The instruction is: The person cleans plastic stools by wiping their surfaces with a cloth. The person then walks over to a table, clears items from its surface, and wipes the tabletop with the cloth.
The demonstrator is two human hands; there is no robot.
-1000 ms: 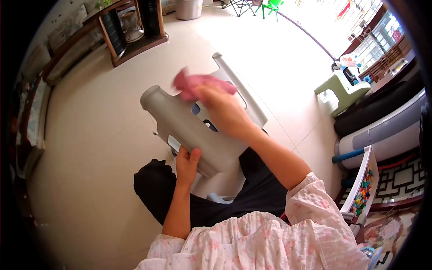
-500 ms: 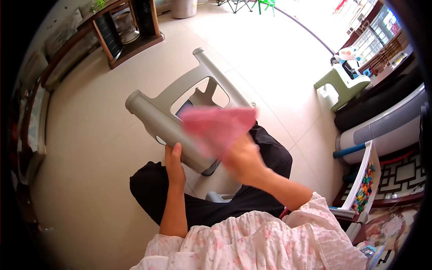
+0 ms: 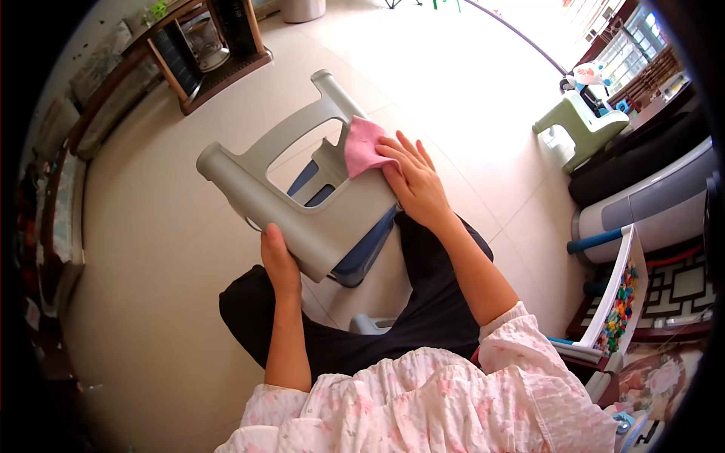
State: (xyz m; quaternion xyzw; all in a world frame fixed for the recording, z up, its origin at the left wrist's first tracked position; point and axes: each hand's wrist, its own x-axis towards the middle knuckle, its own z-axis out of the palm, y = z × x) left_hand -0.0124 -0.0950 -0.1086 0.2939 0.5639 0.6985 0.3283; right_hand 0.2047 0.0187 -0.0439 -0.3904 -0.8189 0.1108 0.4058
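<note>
A grey plastic stool with dark blue parts is tilted in front of my body, its legs pointing up and away. My left hand grips its left lower edge, thumb on top and the other fingers hidden underneath. On the stool's right side, my right hand presses a pink cloth to the surface. Its fingers are fairly straight, with the cloth beneath them. Through the opening in the stool's side, more blue and grey parts show.
Between my legs is a light grey plastic piece. A green stool stands at the right, near a grey rolled shape and a white-framed tray of colourful small pieces. A wooden cabinet stands at the far left.
My right hand and the pink cloth, blurred before, have moved up and right and now rest on the stool's side. The stool has turned slightly, exposing more blue.
</note>
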